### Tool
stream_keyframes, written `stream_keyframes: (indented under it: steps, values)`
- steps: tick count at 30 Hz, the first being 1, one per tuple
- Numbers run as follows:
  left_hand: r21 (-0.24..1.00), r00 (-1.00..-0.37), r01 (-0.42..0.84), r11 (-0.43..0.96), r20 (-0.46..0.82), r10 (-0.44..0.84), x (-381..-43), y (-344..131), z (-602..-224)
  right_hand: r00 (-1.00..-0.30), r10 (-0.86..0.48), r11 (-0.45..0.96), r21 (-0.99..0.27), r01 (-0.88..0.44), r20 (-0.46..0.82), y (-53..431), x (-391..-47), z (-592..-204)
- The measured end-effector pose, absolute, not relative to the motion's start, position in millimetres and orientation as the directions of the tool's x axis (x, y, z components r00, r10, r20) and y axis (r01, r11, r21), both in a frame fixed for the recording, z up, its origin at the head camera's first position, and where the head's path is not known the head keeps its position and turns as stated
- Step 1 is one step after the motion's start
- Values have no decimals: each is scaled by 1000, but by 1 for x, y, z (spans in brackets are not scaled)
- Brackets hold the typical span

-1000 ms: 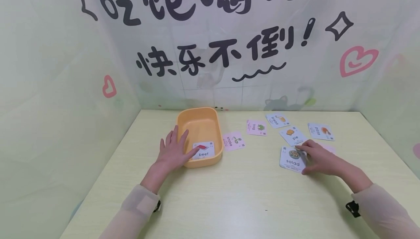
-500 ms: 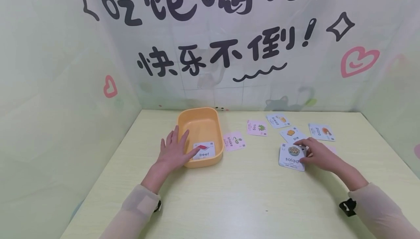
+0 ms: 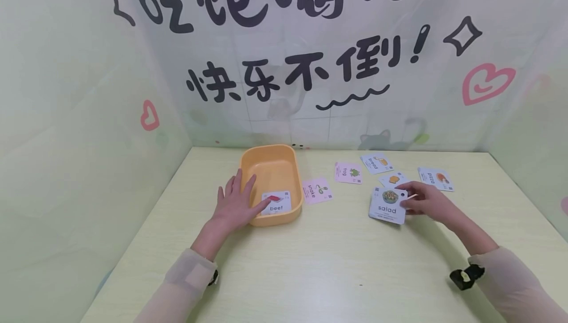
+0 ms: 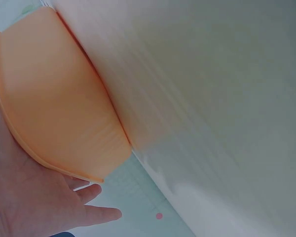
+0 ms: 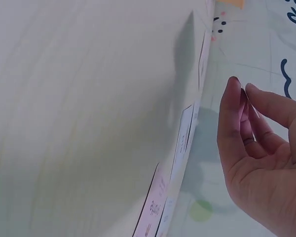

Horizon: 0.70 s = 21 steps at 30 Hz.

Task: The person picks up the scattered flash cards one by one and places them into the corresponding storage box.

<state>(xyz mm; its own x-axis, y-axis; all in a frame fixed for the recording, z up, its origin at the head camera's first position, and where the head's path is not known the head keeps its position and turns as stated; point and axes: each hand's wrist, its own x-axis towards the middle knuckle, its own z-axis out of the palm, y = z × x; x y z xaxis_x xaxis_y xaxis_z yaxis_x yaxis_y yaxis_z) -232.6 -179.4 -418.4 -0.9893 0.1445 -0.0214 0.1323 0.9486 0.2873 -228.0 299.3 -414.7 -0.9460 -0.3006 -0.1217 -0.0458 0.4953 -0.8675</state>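
Pinched by the right hand (image 3: 431, 205), the square white salad card (image 3: 387, 206) has shifted toward ten o'clock, the left hand (image 3: 234, 204) splayed.

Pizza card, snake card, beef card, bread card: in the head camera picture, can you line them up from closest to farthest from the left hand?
From the left hand:
1. Beef card, inside the tub.
2. Snake card, just right of the tub.
3. Bread card, farther right, near the back.
4. Pizza card, farthest right of these four.
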Motion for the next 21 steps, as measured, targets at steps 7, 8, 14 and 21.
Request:
stream_keyframes:
  steps: [7, 8, 14, 21]
  values:
    - [281, -989, 133, 950, -21, 144, -233, -180, -420, -946, -289, 379, -925, 29, -148, 291, -230, -410]
    - [280, -989, 133, 951, -21, 144, -233, -180, -420, -946, -288, 368, -929, 36, -151, 289, -230, -410]
    - [274, -989, 136, 952, -20, 147, -233, -180, -418, -940, -291, 346, -935, 71, -179, 274, -233, -404]
    - [271, -990, 128, 954, -23, 139, -233, -179, -418, -929, -319, 330, -941, 74, -185, 252, -239, -397]
